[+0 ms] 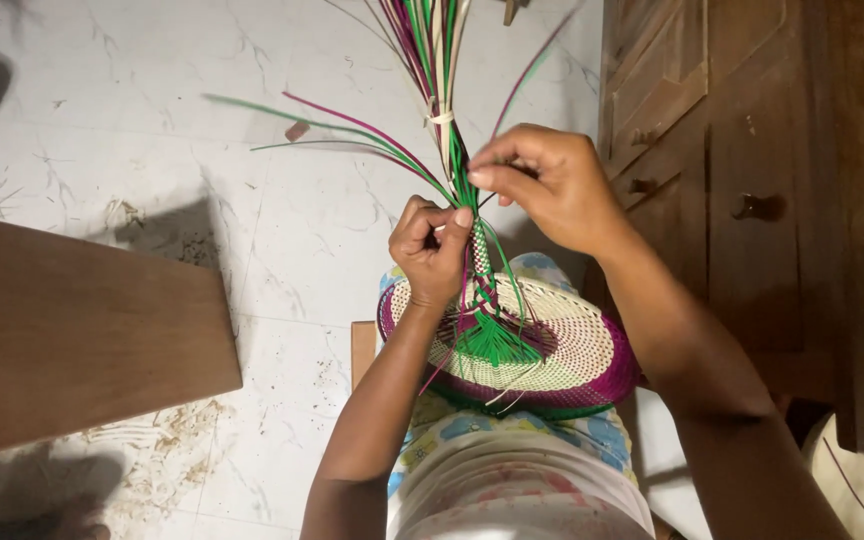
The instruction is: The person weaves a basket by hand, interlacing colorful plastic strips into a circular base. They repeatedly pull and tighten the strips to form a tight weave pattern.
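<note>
A round woven basket [572,345], cream with a purple rim and green centre, rests on my lap. From its middle rises a plaited handle [480,262] of green, purple and cream strips [432,60], tied together higher up with a pale band [441,117]. My left hand [432,248] is closed around the plaited part just above the basket. My right hand [542,180] pinches a thin strip beside the bundle, slightly higher. Loose green and purple strips fan out to the left.
A brown wooden board [72,330] lies on the left over the white marble floor [152,120], with shavings and scraps near it. A dark wooden cabinet [752,200] with knobs stands on the right. A small wooden piece [362,350] lies beside the basket.
</note>
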